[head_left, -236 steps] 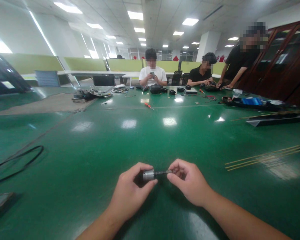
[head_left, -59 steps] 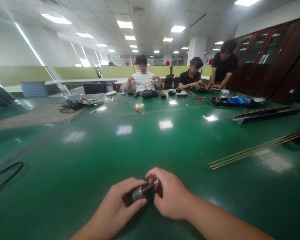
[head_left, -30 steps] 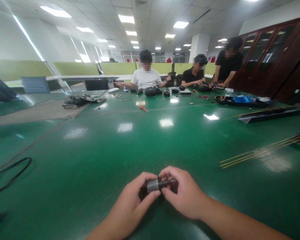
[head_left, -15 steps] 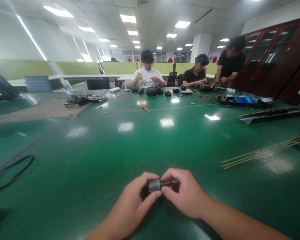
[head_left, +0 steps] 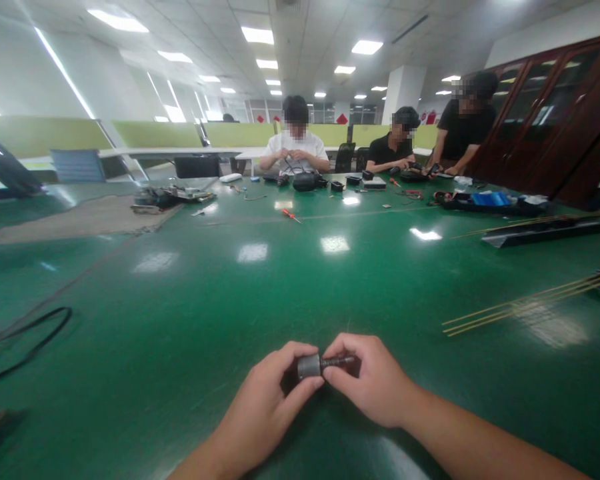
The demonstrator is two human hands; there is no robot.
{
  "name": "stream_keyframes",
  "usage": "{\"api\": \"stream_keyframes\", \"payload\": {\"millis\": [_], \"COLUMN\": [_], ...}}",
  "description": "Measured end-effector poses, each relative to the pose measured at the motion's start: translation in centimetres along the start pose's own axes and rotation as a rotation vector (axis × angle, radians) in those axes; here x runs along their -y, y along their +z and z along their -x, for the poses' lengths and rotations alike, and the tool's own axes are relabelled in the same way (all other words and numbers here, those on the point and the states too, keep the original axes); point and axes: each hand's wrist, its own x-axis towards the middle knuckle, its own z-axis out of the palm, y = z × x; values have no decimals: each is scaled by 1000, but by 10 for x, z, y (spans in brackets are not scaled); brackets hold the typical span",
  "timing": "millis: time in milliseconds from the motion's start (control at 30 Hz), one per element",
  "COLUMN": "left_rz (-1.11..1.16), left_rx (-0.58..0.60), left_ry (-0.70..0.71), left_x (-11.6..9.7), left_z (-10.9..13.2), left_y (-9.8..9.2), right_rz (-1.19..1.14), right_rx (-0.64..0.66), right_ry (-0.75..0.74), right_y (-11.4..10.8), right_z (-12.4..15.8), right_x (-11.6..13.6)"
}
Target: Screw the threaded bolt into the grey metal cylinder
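Low over the green table (head_left: 300, 280), near its front edge, both my hands meet on one small metal part. My left hand (head_left: 267, 407) is closed on a short grey metal cylinder (head_left: 309, 366), thumb and fingers pinching it. My right hand (head_left: 373, 387) is closed on the dark threaded rod (head_left: 337, 362) that sticks out of the cylinder to the right. The rod's far end is hidden behind my right fingers.
Thin yellow rods (head_left: 525, 305) lie at the right, a long dark rail (head_left: 545, 230) behind them. A black cable (head_left: 25, 337) loops at the left. A red screwdriver (head_left: 291, 215) lies mid-table. Three people sit or stand at the far side among tools and parts (head_left: 305, 180).
Two seconds ago the cylinder was tilted and my hands overlapped it more. Now the piece lies level between them. Over the last second the hands have hardly shifted.
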Motion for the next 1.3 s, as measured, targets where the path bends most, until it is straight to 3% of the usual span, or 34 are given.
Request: {"api": "stream_keyframes", "payload": {"millis": [1300], "left_rz": [47], "left_rx": [-41], "left_ry": [10], "left_x": [1], "left_z": [0], "left_y": [0], "right_rz": [16], "right_rx": [-15], "right_ry": [4], "right_y": [-3], "right_z": [-2], "right_x": [0]}}
